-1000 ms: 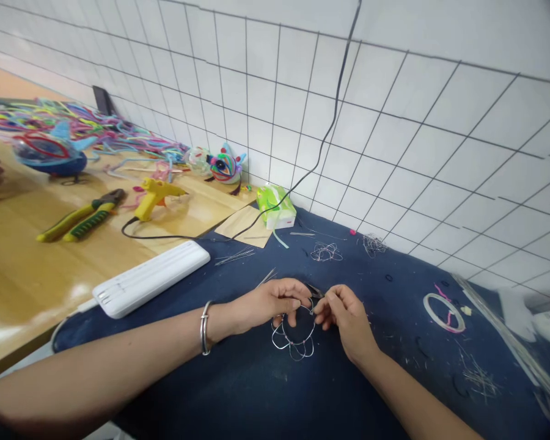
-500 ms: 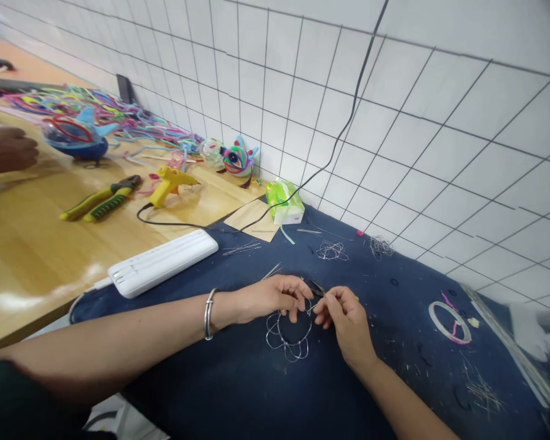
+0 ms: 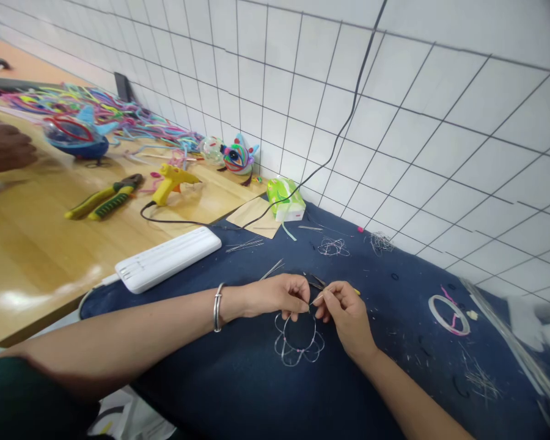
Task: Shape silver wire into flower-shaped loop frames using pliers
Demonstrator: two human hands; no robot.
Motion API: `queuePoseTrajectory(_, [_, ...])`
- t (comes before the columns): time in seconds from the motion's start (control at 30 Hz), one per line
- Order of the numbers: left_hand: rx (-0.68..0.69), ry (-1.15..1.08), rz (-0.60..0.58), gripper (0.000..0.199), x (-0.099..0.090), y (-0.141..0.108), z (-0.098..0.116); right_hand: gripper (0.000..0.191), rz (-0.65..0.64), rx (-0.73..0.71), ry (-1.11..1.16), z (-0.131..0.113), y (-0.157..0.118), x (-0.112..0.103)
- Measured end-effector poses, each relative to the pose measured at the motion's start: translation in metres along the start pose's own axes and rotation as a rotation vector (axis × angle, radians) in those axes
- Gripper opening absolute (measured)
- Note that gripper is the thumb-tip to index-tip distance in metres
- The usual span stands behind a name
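Note:
A silver wire flower (image 3: 299, 349), made of a ring with looped petals, hangs from my left hand (image 3: 284, 296). Thumb and fingers of that hand pinch it at the top of the ring. Close on the right, my right hand (image 3: 346, 315) pinches a thin wire end (image 3: 318, 299) that runs to the same spot. Behind the fingers lies a small pair of pliers (image 3: 318, 282) with yellow on its handle, partly hidden by my right hand. A second wire flower (image 3: 333, 247) rests on the dark blue cloth (image 3: 238, 379) farther back.
To the left are a white power bank (image 3: 168, 259), yellow-green pliers (image 3: 104, 197) and a yellow glue gun (image 3: 174, 183). Another person's hand (image 3: 4, 146) is at the far left. A tissue pack (image 3: 286, 198) stands by the wall; a ring-shaped roll (image 3: 449, 315) and wire scraps (image 3: 481, 376) lie right.
My hands have drawn closer together, and both now pinch at the top of the ring. The wire flower has shifted slightly right and turned more toward me.

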State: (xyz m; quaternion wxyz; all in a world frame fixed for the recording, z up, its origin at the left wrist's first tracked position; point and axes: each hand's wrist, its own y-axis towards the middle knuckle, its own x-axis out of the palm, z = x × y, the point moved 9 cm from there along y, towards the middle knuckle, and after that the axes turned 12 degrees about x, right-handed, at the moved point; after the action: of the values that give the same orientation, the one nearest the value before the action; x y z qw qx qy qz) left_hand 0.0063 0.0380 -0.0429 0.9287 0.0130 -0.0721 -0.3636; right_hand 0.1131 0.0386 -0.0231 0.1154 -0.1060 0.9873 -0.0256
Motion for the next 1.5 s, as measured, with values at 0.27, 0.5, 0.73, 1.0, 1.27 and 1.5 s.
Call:
queuePoseTrajectory(0.27, [-0.043,-0.029,-0.048,0.02,0.006,0.001,-0.007,0.005,-0.022,-0.006,0.024,-0.001,0.001,0.002])
queuePoseTrajectory(0.5, [-0.047,-0.01,-0.011,0.022,0.003,0.0,-0.005,0.01,0.008,0.012,0.015,-0.005,0.002,-0.01])
queuePoseTrajectory(0.73, [0.017,-0.01,0.083,0.02,-0.012,0.002,0.003,0.025,-0.185,0.193,-0.09,0.004,0.004,-0.008])
queuePoseTrajectory(1.0, [0.032,0.028,0.138,0.021,-0.022,0.004,0.004,0.017,-0.341,0.329,-0.231,0.015,0.001,-0.003])
queuePoseTrajectory(1.27, [-0.019,0.037,0.087,0.021,-0.019,0.004,-0.007,0.016,-0.222,0.15,-0.392,0.004,0.001,-0.004])
queuePoseTrajectory(1.5, [-0.013,0.042,0.09,0.025,-0.019,0.004,-0.004,0.021,-0.234,0.279,-0.199,0.011,-0.001,-0.004])
